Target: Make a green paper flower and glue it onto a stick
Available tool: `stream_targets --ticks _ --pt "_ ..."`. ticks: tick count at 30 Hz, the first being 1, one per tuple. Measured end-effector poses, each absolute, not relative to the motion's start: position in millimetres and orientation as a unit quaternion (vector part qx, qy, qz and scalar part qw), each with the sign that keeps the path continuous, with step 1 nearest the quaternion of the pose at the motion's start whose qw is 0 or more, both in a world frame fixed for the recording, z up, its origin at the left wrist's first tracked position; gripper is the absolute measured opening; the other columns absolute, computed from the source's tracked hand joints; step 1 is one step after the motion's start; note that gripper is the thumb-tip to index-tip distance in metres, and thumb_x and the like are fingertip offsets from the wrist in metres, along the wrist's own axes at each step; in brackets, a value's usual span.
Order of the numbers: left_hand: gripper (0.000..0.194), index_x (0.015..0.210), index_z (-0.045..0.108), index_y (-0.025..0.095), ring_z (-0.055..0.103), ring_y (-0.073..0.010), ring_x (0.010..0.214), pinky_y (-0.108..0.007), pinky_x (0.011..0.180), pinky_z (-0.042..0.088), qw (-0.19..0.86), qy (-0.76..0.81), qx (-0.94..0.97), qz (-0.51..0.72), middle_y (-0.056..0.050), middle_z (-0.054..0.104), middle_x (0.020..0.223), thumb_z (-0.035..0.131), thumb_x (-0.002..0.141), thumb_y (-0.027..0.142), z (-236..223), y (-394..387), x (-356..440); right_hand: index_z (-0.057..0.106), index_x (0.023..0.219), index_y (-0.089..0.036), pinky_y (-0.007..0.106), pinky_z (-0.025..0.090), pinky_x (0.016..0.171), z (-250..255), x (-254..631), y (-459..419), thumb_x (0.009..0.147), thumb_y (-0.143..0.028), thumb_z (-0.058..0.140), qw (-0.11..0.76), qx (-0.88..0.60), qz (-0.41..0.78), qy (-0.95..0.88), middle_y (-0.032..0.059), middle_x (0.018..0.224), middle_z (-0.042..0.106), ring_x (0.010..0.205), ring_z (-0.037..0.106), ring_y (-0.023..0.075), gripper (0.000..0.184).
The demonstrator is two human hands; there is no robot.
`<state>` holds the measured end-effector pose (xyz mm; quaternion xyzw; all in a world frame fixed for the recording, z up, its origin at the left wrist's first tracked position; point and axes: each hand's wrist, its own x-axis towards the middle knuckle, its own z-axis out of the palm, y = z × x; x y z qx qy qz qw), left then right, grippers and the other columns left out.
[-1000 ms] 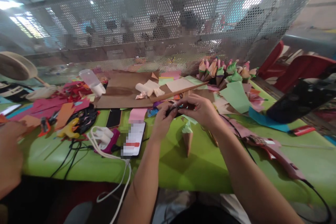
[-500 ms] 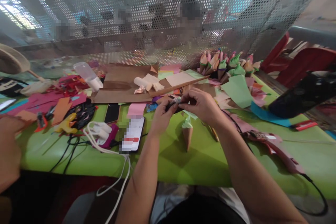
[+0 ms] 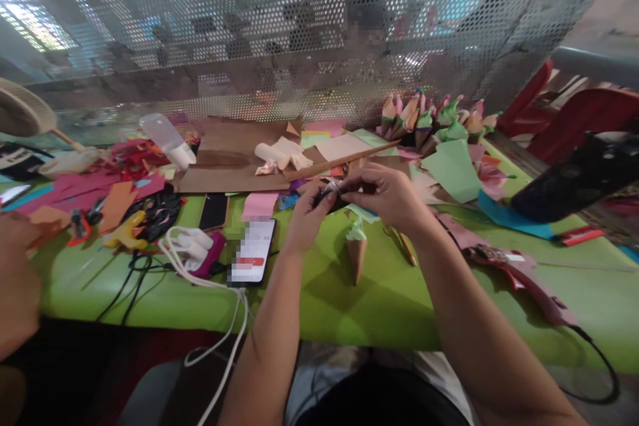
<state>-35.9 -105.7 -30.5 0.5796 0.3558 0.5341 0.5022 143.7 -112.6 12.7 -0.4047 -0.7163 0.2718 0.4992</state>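
Above the green table (image 3: pixel 369 316), my left hand (image 3: pixel 305 218) is closed around a small dark piece with a whitish, crumpled-looking top (image 3: pixel 333 189); its exact kind is hard to make out. Thumb and fingers of my right hand (image 3: pixel 387 196) pinch at the same piece from the right. Just below my hands lies a small brown paper cone (image 3: pixel 357 258) topped with pale green paper, like an ice cream. A thin yellow tool (image 3: pixel 407 247), perhaps a pencil, rests beside my right wrist.
Finished-looking paper cones (image 3: pixel 424 120) cluster at the back right. A pink corded tool (image 3: pixel 524 273) and a dark bottle (image 3: pixel 574 180) lie right. Left are a phone (image 3: pixel 253 249), white cables (image 3: pixel 192 266) and coloured paper scraps (image 3: pixel 100 180). Another person's arm (image 3: pixel 20 279) is far left.
My hands stay in nearly the same place, with the fingers shifting slightly on the small piece. More of its whitish top shows now. The cone on the table lies as before.
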Motion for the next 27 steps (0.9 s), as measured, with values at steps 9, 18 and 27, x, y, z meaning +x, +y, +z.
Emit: stream_targets --ticks 9,18,27 --pt "0.031 0.09 0.069 0.021 0.057 -0.017 0.094 -0.026 0.089 0.047 0.513 0.344 0.587 0.523 0.0 0.063 0.088 0.076 0.081 0.049 -27.7 -107.4 -32.7 0.072 0.075 -0.02 0.028 0.044 0.065 16.3 142.4 -113.7 0.074 -0.023 0.074 0.492 -0.419 0.252 -0.72 0.0011 0.076 0.066 0.066 0.054 0.0141 0.004" --pt "0.03 0.091 0.069 0.02 0.058 -0.0173 0.092 -0.028 0.089 0.048 0.503 0.359 0.587 0.523 -0.001 0.063 0.088 0.074 0.083 0.049 -29.8 -106.5 -33.5 0.077 0.091 -0.019 0.029 0.049 0.065 17.7 145.3 -112.8 0.071 -0.036 0.079 0.471 -0.388 0.413 -0.676 0.0032 0.082 0.072 0.07 0.061 0.0161 0.027" --pt "0.025 0.091 0.067 0.02 0.059 -0.0179 0.092 -0.03 0.09 0.047 0.475 0.363 0.606 0.524 -0.001 0.065 0.09 0.073 0.084 0.043 -27.8 -107.2 -33.0 0.079 0.085 -0.019 0.031 0.049 0.069 13.3 144.5 -111.7 0.072 -0.029 0.074 0.488 -0.431 0.359 -0.668 0.003 0.079 0.074 0.072 0.064 0.0175 0.017"
